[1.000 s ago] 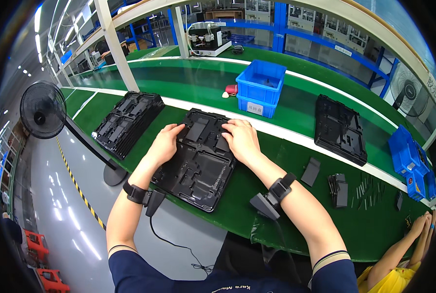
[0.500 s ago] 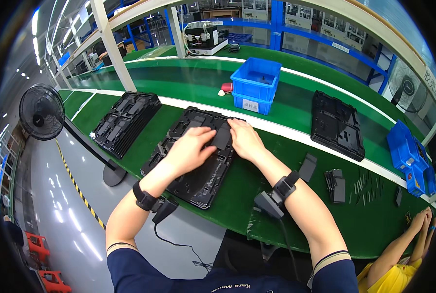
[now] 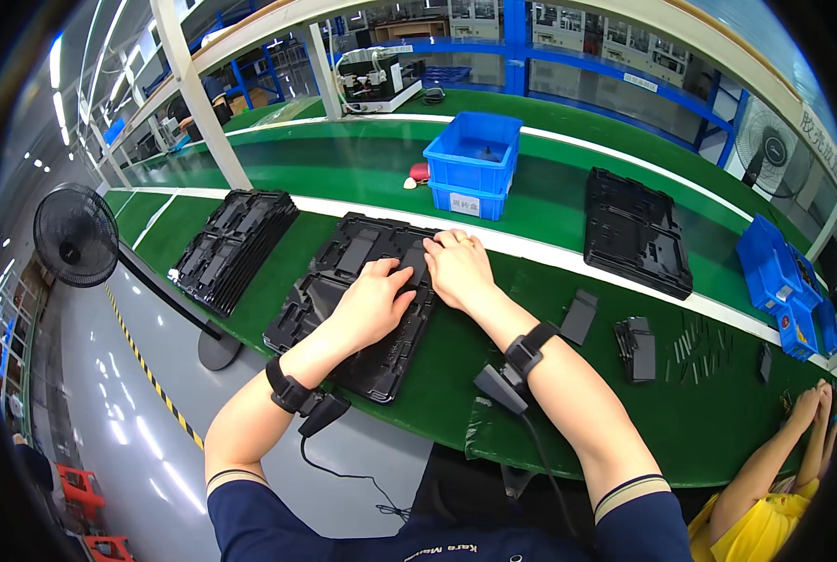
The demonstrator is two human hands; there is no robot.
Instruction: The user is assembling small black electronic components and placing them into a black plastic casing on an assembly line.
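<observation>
A black moulded tray point(image 3: 385, 377) with shaped recesses lies in front of me on the green bench. In its upper part sits a dark flat rectangular block point(image 3: 419, 273), partly hidden by my hands. My left hand point(image 3: 371, 304) rests over the tray, thumb apart from the fingers, fingertips at the block's left side. On the block's right side, my right hand point(image 3: 459, 270) has its fingers bent and pressed together at the upper edge. A similar dark block point(image 3: 358, 251) lies in the tray, left of the one between my hands.
Left stands a stack of black trays point(image 3: 234, 245); another tray point(image 3: 637, 234) lies right. Stacked blue bins point(image 3: 473, 169) stand beyond. Loose dark blocks point(image 3: 639, 348) and thin strips point(image 3: 688, 347) lie right. A fan point(image 3: 74, 236) stands left; another person's hands point(image 3: 812, 407) are far right.
My right hand's fingers have bent more and drawn in over the block's upper edge. My left hand stays beside the block, its fingers slightly more curled. The whole view has shifted slightly.
</observation>
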